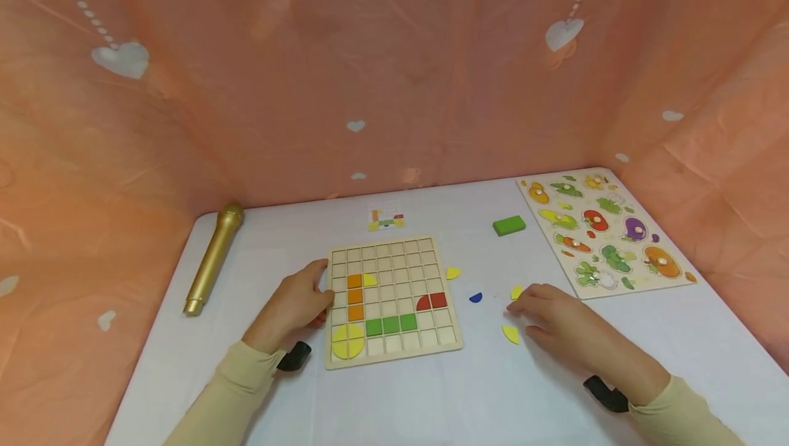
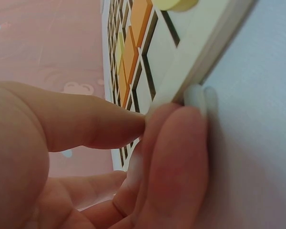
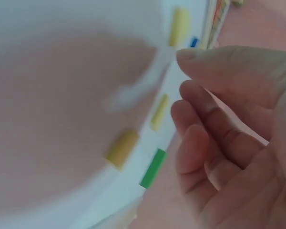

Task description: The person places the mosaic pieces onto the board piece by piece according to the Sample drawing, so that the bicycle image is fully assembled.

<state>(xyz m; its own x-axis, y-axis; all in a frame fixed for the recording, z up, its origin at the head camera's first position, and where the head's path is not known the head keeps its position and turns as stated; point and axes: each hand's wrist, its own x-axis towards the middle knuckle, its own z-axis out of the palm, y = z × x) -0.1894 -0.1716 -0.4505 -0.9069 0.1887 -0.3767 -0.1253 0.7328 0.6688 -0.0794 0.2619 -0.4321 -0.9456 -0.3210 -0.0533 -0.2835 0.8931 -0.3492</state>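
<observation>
My left hand (image 1: 294, 305) pinches the left edge of a wooden grid board (image 1: 394, 357) between thumb and fingers. Seated in its cells are orange squares (image 1: 355, 296), green squares (image 1: 391, 325), two red pieces (image 1: 438, 300), a yellow circle (image 1: 348, 341) made of quarter pieces, and a single yellow quarter piece (image 1: 369, 280). My right hand (image 1: 557, 316) hovers over the table with nothing in its loosely bent fingers. Near its fingertips lie two yellow quarter pieces (image 1: 510, 334). A blue half-round piece (image 1: 475, 297) and another yellow quarter piece (image 1: 453, 273) lie between that hand and the board.
Behind the board lies a small pattern card (image 1: 386, 218). A green block (image 1: 509, 225) rests at the back right, beside a vegetable peg puzzle (image 1: 561, 268). On the far left is a gold microphone (image 1: 212, 261). An orange curtain (image 1: 394, 76) surrounds the white table (image 1: 394, 412).
</observation>
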